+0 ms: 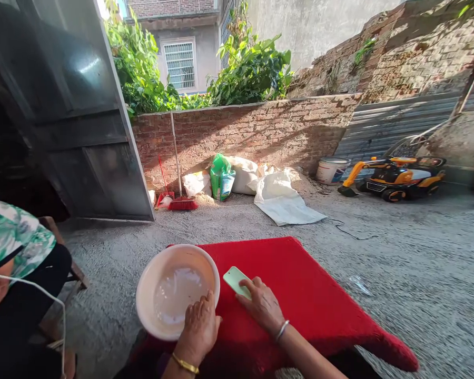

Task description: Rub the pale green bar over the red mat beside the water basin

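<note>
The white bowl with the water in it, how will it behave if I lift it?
The white bowl looks wide and shallow, so its water would probably slosh if tilted. It overhangs the red cloth, so a push might tip it. The left hand rests on its rim.
</note>
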Tool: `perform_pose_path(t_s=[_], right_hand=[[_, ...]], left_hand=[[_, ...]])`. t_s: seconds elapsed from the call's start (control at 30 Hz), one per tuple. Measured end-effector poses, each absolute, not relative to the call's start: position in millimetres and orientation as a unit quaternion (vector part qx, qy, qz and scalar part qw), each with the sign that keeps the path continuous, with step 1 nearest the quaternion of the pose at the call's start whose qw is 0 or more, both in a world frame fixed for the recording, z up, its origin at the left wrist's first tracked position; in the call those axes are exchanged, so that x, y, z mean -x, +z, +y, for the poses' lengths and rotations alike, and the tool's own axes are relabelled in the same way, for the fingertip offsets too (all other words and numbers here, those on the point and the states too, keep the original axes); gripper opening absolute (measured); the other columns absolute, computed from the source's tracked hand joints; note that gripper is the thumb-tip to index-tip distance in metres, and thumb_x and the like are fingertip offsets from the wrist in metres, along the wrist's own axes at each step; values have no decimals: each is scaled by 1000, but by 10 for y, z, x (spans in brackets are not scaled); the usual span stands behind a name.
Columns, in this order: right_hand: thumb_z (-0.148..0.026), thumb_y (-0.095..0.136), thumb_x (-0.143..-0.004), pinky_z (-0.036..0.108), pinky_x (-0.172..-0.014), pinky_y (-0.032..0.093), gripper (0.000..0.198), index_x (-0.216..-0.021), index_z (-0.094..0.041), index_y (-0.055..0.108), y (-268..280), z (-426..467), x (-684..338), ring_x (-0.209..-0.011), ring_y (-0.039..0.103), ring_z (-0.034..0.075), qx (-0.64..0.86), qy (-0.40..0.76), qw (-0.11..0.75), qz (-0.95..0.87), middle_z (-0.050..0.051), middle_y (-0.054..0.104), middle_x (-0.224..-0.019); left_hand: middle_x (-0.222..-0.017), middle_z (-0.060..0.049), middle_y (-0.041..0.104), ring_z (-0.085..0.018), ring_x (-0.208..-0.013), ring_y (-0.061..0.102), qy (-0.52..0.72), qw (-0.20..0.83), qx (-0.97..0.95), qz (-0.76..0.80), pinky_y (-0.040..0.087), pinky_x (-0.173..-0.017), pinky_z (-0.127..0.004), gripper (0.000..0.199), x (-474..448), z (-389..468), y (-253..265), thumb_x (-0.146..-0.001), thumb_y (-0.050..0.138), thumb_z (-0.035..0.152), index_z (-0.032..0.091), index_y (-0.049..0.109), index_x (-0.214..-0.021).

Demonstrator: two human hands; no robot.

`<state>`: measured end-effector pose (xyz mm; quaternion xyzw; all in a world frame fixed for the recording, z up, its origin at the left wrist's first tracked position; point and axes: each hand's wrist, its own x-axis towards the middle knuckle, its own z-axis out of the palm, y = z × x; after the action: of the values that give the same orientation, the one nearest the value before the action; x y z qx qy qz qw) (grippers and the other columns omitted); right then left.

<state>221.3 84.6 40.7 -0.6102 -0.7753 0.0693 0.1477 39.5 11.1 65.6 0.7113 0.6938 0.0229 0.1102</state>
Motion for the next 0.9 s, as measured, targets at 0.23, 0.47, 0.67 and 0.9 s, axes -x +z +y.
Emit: perform_pose_path(t_s=[0.23, 0.47, 0.67, 0.9], right_hand=[[-37, 57, -83, 31, -78, 41, 26, -106, -29, 67, 288, 1023, -2317, -87, 61, 20, 603, 69, 115, -786, 5, 61, -95], [-45, 47, -89, 28, -67, 42, 32, -108, -29, 67, 441, 1399, -2659, -76, 61, 18, 671, 68, 146, -724, 5, 60, -89], [-44, 55, -87, 27, -76, 40, 31, -111, -29, 66, 473, 1667, -1794, -91, 61, 19, 618, 88, 132, -770, 6, 62, -100], [-42, 68, -81, 34, -86, 44, 31, -108, -26, 68, 495, 2030, -1994, -96, 61, 19, 630, 101, 112, -762, 6, 64, -104]], left_hand=[[-140, -15, 57, -28, -118, 60, 46, 106, -704, 701, 49, -100, -40, 65, -481, 146, 566, -88, 50, 28, 16, 32, -150], [-126, -16, 65, -28, -105, 66, 26, 137, -670, 729, 53, -90, -38, 71, -597, 258, 493, -84, 59, 30, 19, 34, -149], [-120, -9, 67, -26, -100, 67, 21, 110, -651, 751, 52, -86, -36, 69, -628, 274, 328, -83, 61, 27, 31, 36, -148], [-115, -6, 69, -21, -91, 68, -9, 79, -666, 742, 49, -77, -30, 78, -526, 219, 139, -81, 55, 20, 30, 23, -152]])
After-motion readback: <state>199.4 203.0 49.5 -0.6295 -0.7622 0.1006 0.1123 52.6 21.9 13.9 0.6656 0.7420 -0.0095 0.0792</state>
